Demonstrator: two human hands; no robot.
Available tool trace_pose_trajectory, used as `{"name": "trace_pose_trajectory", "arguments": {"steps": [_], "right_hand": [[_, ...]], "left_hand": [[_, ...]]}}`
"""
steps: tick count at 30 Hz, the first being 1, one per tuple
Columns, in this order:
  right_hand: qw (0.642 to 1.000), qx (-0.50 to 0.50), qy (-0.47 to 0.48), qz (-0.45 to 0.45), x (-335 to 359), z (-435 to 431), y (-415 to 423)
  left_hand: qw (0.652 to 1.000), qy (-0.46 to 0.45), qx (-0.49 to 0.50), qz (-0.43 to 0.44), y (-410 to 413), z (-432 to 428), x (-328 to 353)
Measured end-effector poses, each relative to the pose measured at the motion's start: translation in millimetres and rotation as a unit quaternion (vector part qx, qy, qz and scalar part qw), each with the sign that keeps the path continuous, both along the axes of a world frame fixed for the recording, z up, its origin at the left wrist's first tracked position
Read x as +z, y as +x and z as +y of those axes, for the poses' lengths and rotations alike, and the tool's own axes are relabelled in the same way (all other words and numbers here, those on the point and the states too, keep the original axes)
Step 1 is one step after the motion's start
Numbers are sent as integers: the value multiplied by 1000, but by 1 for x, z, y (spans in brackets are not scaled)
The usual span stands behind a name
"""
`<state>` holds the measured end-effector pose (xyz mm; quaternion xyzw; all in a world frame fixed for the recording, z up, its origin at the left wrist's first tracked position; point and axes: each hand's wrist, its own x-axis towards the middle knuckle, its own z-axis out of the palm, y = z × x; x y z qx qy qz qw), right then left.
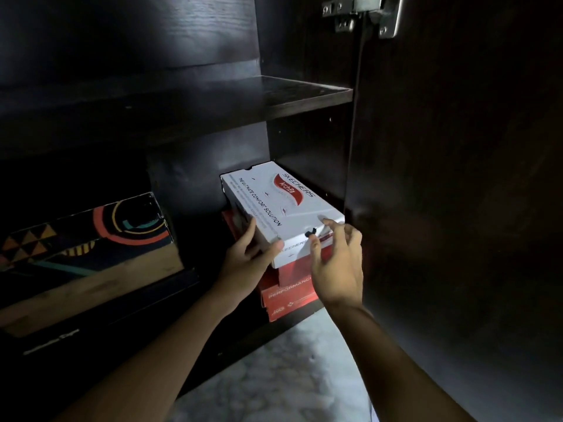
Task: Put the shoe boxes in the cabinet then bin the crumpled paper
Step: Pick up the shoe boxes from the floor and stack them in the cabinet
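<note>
Both hands are on the white shoe box (281, 205). The left hand (248, 260) grips its near left corner, thumb on the front and fingers along the side. The right hand (336, 263) is not gripping: its fingers are loose and spread, and only the fingertips (329, 222) touch the top near the front right edge. Both arms reach forward and up from the bottom of the view, with the wrists bent a little.

On the lid you can read "SKECHERS", "Arch Fit" on a red swoosh, and "THE ULTIMATE COMFORT SOLUTION". This box sits on top of a red shoe box (289, 295) that says "PERFORMANCE" on its front. More red shows between the two, but I cannot tell if that is another box. The stack stands in the lower right part of the dark cabinet (307, 138), under a shelf (304, 95).

To the left, in the next part of the cabinet, lies one dark box with bright shapes (82, 236) in orange, yellow and teal. That makes three boxes I can count for sure.

The open cabinet door (457, 208) stands at the right, with one metal hinge (361, 13) at the top. A pale marble floor (274, 376) shows below.
</note>
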<state>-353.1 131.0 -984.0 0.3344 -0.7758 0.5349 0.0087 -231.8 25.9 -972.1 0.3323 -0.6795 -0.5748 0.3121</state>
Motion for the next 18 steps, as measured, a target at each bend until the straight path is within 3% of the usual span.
{"name": "trace_pose_trajectory", "arguments": {"steps": [9, 12, 18], "right_hand": [[994, 71, 63, -54, 1, -7, -7], [987, 113, 98, -57, 9, 6, -14], [968, 104, 221, 48, 21, 55, -2]], "left_hand": [[998, 23, 18, -55, -16, -20, 4], [994, -34, 34, -101, -16, -14, 11], [966, -162, 42, -197, -4, 14, 21]]}}
